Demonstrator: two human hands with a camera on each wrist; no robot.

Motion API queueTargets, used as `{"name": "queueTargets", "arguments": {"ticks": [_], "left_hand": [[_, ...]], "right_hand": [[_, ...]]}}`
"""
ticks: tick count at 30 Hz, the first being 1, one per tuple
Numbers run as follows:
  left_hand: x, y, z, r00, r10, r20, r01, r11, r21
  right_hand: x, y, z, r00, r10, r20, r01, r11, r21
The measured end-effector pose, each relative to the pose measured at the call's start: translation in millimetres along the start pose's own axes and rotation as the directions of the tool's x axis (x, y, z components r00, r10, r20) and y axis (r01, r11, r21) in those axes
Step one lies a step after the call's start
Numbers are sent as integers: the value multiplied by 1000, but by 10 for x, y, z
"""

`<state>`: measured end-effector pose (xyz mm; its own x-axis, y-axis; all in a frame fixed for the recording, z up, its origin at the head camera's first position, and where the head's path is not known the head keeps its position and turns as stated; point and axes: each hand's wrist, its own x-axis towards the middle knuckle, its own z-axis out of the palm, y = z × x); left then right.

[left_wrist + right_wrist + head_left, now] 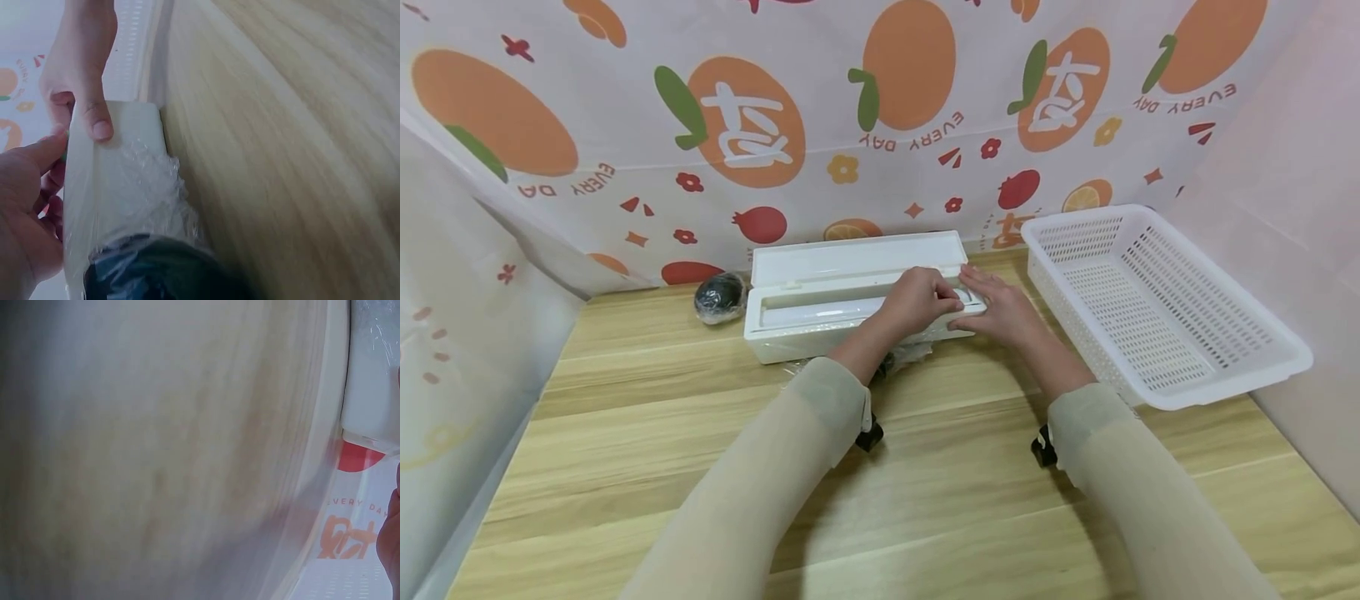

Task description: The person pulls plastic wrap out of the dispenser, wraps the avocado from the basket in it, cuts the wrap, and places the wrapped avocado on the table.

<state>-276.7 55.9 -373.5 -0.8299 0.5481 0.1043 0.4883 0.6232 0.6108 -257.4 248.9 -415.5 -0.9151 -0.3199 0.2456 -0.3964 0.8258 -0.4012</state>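
Note:
A long white cling film box (808,343) stands at the back of the table, its lid (857,257) raised and a white roll (823,312) lying inside. My left hand (917,300) reaches over the box's right end with fingers curled; in the left wrist view its thumb and fingertips pinch a small green piece (64,156) at the box edge. The right hand (1003,312) grips the box's right end, its thumb (99,122) pressed on the front face. Clear film (150,187) clings along that face. Below my left forearm, a dark rounded thing (156,269) sits in film, partly hidden.
A dark round thing wrapped in clear film (720,297) lies just left of the box. To the right stands a white perforated plastic basket (1232,312). Behind the wooden table (647,467) hangs a fruit-print cloth (850,183).

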Motion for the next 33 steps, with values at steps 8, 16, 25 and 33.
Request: {"name": "queueTargets", "arguments": {"ticks": [8, 16, 25, 33], "left_hand": [[-93, -70, -103, 1000, 2, 6, -2, 1000, 24], [-221, -159, -185, 1000, -1, 8, 0, 999, 39], [-365, -290, -296, 1000, 18, -15, -18, 1000, 18], [-507, -420, -422, 999, 34, -41, -34, 999, -3]], "right_hand": [[12, -62, -12, 999, 15, 40, -15, 1000, -7], [9, -102, -4, 994, 36, 100, -31, 999, -44], [-8, -103, 25, 993, 50, 109, -44, 998, -52], [-33, -76, 15, 996, 34, 78, -29, 998, -63]]}}
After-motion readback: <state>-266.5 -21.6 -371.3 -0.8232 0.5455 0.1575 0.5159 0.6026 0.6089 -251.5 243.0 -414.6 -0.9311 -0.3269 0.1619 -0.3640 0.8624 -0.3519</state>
